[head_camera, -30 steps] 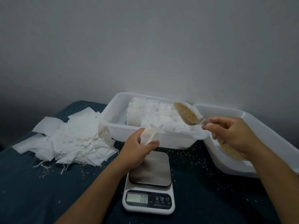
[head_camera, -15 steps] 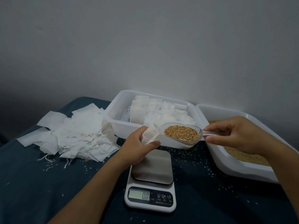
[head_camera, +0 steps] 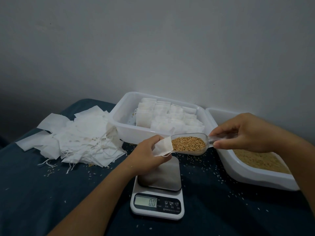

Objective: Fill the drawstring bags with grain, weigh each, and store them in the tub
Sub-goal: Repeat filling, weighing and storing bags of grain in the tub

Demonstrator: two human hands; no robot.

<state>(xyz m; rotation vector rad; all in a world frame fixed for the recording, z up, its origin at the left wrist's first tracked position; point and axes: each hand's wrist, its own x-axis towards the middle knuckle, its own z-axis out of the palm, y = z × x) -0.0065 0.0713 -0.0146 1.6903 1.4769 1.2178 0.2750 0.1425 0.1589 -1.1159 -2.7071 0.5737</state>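
My left hand (head_camera: 148,155) holds a small white drawstring bag (head_camera: 162,147) above the scale, its mouth turned to the right. My right hand (head_camera: 242,132) pinches the handle of a clear plastic scoop (head_camera: 190,143) heaped with brown grain; the scoop's front lip sits at the bag's mouth. Below them stands a white digital scale (head_camera: 158,188) with a bare steel plate, reading 0.0. A white tub (head_camera: 129,133) behind holds several filled bags (head_camera: 168,116). A second white tub (head_camera: 255,178) at the right holds loose grain (head_camera: 260,160).
A heap of flat empty bags (head_camera: 78,138) with loose strings lies at the left on the dark blue cloth (head_camera: 51,193). Grains are scattered over the cloth around the scale and tubs. A grey wall rises right behind the tubs.
My right hand brought the scoop down and left from above the filled-bag tub, levelled it, and moved its lip up to the mouth of the bag. My left hand barely shifted.
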